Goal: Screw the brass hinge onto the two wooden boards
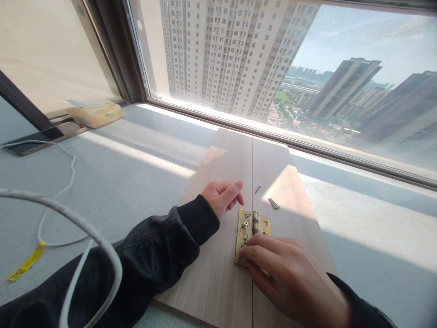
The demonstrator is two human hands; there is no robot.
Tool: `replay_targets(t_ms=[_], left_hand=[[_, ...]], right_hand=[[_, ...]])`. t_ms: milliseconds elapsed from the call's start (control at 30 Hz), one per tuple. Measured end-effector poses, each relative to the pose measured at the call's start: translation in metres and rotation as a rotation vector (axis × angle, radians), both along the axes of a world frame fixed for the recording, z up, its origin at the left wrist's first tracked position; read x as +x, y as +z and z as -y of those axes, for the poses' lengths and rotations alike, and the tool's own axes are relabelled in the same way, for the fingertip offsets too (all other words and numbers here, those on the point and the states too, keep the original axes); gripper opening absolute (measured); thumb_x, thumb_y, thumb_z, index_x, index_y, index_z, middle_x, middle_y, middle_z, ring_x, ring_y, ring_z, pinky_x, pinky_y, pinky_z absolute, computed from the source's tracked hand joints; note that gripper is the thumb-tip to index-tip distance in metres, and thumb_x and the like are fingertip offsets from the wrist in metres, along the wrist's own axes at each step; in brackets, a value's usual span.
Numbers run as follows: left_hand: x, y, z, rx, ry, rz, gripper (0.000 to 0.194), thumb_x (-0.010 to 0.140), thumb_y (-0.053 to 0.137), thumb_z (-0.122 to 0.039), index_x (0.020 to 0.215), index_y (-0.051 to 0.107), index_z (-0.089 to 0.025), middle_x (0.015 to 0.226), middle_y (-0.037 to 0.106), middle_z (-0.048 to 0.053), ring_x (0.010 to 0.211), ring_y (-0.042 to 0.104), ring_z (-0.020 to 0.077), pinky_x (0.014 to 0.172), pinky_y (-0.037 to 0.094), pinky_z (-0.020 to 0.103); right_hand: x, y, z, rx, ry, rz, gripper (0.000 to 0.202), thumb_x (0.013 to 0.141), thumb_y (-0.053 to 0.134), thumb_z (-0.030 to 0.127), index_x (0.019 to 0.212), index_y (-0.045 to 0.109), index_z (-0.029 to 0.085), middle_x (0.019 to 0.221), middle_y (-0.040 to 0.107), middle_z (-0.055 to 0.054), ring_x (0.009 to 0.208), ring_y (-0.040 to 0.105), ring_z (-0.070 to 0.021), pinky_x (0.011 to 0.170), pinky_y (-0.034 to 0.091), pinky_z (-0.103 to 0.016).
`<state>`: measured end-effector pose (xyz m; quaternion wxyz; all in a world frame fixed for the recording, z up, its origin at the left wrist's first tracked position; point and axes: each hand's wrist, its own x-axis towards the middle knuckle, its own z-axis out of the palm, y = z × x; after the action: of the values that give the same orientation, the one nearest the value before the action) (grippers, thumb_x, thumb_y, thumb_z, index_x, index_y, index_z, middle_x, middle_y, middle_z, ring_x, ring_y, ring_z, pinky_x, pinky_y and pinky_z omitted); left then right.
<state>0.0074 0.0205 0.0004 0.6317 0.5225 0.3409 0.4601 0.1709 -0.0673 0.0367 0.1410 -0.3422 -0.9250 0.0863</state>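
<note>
Brass-coloured hinge (243,232) taken as landmark: opened out, lying across the seam of two pale wooden boards (218,273) on the speckled counter (153,191). Screw heads show in its left leaf; a bare hole shows in the right leaf.

Surroundings: a lone screw (257,189) lies beyond the hinge, on the window side, just right of the seam. A small cluster of screws (273,203) lies near it, beyond the hinge and to its right, at the edge of a sunlit patch. Window (232,59) farther beyond, tall buildings outside. Well to the left of the hinge, toward the window: soft packet (97,114), with a dark-screened device (34,141) beside it. Thick white cable (112,259) loops at near left, crossing in front of the left sleeve (146,255); yellow tag (27,262) on the thinner white cord (73,171). That sleeve covers part of the counter and the boards' left edge.

Left hand (223,197): just beyond the hinge's far left corner, loosely closed, thumb over curled fingers. Contents, if any, cannot be made out.

Right hand (290,273): over the near part of the hinge, fingers bent and bunched, fingertips touching the left leaf. Its palm side is hidden; cannot tell whether the tips pinch something. The hand covers much of the near right leaf.
</note>
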Motion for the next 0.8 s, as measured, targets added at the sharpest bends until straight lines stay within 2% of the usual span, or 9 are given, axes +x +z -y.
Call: replay_targets(t_ms=[233,367,567,800], left_hand=[[-0.0008,-0.0005,-0.0001,0.027,0.006,-0.018,0.058,0.073,0.056,-0.069,0.056,0.060,-0.013,0.039,0.037,-0.006,0.036,0.030,0.0040,0.039,0.020,0.021],[-0.0002,-0.0009,0.0006,0.037,0.007,-0.028,0.059,0.074,0.056,-0.068,0.056,0.060,-0.013,0.040,0.038,-0.006,0.036,0.030,0.0041,0.038,0.019,0.021],[0.0002,-0.0001,0.0008,0.039,0.012,-0.040,0.059,0.075,0.055,-0.068,0.056,0.060,-0.012,0.040,0.039,-0.006,0.037,0.031,0.0041,0.038,0.019,0.021],[-0.0002,0.0005,0.0014,0.038,0.008,-0.040,0.059,0.075,0.055,-0.068,0.056,0.060,-0.012,0.039,0.038,-0.006,0.036,0.030,0.0042,0.038,0.019,0.022]], right_hand=[[0.0004,-0.0024,0.0004,0.008,-0.010,0.000,0.016,0.086,0.047,0.010,0.084,0.062,0.018,0.073,0.060,-0.001,0.056,0.051,-0.0138,0.051,0.032,-0.029],[-0.0008,-0.0013,0.0001,0.061,-0.032,-0.033,0.017,0.088,0.049,0.013,0.078,0.061,0.019,0.068,0.055,0.001,0.054,0.047,-0.0121,0.050,0.030,-0.028],[-0.0002,-0.0007,-0.0002,0.153,-0.058,0.004,0.021,0.090,0.050,0.020,0.069,0.053,0.019,0.064,0.049,0.002,0.053,0.043,-0.0115,0.049,0.026,-0.029],[-0.0019,-0.0039,-0.0019,0.197,-0.066,0.062,0.031,0.094,0.046,0.029,0.064,0.048,0.020,0.061,0.049,0.002,0.049,0.043,-0.0118,0.047,0.026,-0.029]])
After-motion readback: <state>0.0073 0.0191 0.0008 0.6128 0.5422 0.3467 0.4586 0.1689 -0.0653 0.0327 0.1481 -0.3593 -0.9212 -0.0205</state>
